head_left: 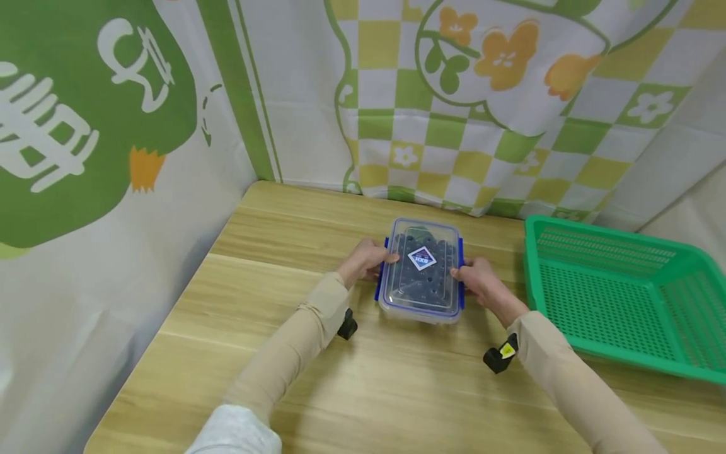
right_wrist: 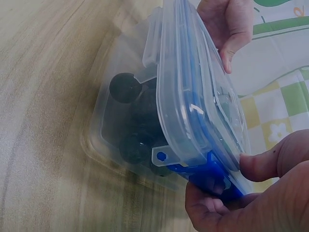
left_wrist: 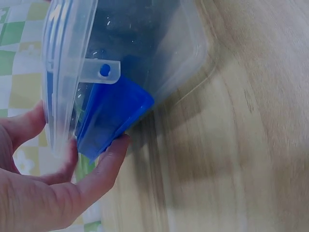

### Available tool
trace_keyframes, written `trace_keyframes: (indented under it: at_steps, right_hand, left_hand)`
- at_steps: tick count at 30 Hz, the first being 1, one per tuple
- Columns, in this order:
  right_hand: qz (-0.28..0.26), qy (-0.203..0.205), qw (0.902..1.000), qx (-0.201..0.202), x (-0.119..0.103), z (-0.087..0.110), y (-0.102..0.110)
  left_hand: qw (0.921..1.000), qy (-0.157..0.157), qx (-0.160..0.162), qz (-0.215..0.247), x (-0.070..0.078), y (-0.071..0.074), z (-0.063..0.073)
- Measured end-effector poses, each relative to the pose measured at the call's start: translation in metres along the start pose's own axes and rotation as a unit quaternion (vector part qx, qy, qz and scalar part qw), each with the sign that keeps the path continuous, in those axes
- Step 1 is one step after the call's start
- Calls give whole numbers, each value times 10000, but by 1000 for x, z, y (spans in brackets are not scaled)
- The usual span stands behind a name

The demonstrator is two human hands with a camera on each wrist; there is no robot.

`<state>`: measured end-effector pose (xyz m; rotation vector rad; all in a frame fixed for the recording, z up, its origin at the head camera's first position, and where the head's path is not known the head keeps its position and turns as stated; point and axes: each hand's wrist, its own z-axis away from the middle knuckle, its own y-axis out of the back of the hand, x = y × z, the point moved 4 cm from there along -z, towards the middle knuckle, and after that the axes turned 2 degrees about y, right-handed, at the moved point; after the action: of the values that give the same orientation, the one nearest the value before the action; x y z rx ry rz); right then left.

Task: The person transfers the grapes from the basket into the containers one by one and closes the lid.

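Note:
A clear plastic food storage box point(head_left: 421, 287) with a lid and blue side latches sits on the wooden table. Dark round pieces point(right_wrist: 124, 88) show through its wall, and a diamond-shaped label point(head_left: 422, 258) is on the lid. My left hand point(head_left: 365, 257) grips the box's left side, thumb over the lid's edge. In the left wrist view its fingers touch a blue latch point(left_wrist: 116, 111) that slants away from the wall. On the opposite side, my right hand point(head_left: 482, 279) holds the box, thumb on the lid and fingers against the other blue latch point(right_wrist: 212, 178).
To the right stands a green perforated plastic basket point(head_left: 601, 353). The wooden table point(head_left: 227, 315) ends at a slanting left edge. A patterned cloth point(head_left: 408, 126) hangs behind the table, and pale cloth hangs along the left.

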<state>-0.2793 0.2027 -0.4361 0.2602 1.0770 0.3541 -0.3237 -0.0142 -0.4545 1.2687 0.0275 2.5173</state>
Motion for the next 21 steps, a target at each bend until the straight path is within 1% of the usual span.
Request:
trace_keyframes:
  at_steps: [4,7,10,15,18,21]
  right_hand:
    - [152,-1,9999,64,-3,2,-1]
    - [209,-27,9998,28,-3,2,-2]
    - [182,-80,9998,13,1,0,-3]
    - [138,-83,9999,-19,2,-1,-3]
    - [50,-53,10000,-61,0,0,-3]
    - [22,-59,9999,-82,-2,1,-3]
  left_hand:
    - [9998,-52,120,-155,3,3,2]
    - [9991,-30,249,-344,2,5,3]
    - [9981,-34,376,-480,0,5,2]
    - [9958,-124,554,-715,2,5,3]
    - [9951,-161,646,-730,4,5,4]
    - [9955,-255,651,-634,6,3,6]
